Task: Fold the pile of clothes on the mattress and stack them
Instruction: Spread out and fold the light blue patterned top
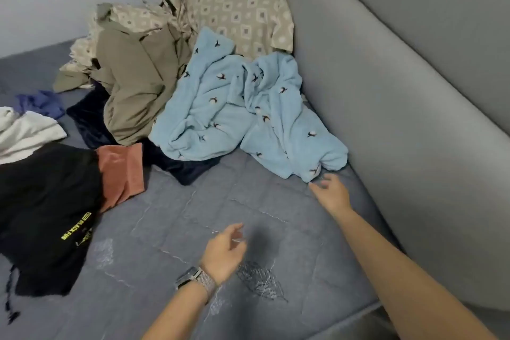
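Note:
A pile of unfolded clothes lies on the blue-grey quilted mattress [171,229]. A light blue fleece garment [234,113] with small dark motifs sprawls at the pile's near right. My right hand [329,192] reaches out with relaxed fingers, its fingertips right at the fleece's lower corner, holding nothing. My left hand [225,252], with a watch on its wrist, hovers open over bare mattress below the pile. Behind the fleece lie an olive garment [135,85] and a beige patterned garment [237,8].
A black garment [47,210] with yellow lettering lies at the left, with a rust-coloured piece [121,171], a dark navy garment [182,168], a white cloth [24,130] and a small blue one [41,103] nearby. A grey padded wall [400,85] borders the right side.

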`<state>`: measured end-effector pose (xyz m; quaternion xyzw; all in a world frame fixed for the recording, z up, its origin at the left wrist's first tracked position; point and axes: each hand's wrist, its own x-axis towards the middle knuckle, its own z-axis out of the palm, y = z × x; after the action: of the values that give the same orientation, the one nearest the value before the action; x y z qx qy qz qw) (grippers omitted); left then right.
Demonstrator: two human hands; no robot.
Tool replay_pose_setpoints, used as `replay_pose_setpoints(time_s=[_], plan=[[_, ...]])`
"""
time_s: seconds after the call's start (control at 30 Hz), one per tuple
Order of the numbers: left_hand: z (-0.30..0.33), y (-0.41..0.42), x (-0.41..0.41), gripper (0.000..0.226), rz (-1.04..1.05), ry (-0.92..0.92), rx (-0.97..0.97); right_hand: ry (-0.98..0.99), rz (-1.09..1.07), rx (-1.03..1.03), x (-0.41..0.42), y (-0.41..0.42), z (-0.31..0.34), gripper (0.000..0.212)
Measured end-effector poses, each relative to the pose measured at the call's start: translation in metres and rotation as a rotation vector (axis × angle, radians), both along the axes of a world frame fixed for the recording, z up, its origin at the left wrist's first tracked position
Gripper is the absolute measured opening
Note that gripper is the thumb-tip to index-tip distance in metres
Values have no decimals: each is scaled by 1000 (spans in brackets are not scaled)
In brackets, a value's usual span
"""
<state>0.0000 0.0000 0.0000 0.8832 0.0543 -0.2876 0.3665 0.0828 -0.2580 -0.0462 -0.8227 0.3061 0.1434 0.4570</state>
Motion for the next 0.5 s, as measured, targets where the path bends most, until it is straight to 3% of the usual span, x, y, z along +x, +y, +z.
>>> replay_pose_setpoints(time_s=[0.17, 0.27, 0.37, 0.5], plan=[[-33, 7, 11, 48, -21, 7, 83, 22, -73, 235, 65, -5, -41, 43], [-46, 25, 11, 48, 12, -4, 100, 28, -75, 207, 81, -8, -64, 47], [-54, 42, 4, 48, 46, 0, 130, -118, -174, 190, 81, -4, -68, 38], [-55, 54, -14, 49, 72, 33, 146, -247, -420, 531, 56, 11, -37, 32]])
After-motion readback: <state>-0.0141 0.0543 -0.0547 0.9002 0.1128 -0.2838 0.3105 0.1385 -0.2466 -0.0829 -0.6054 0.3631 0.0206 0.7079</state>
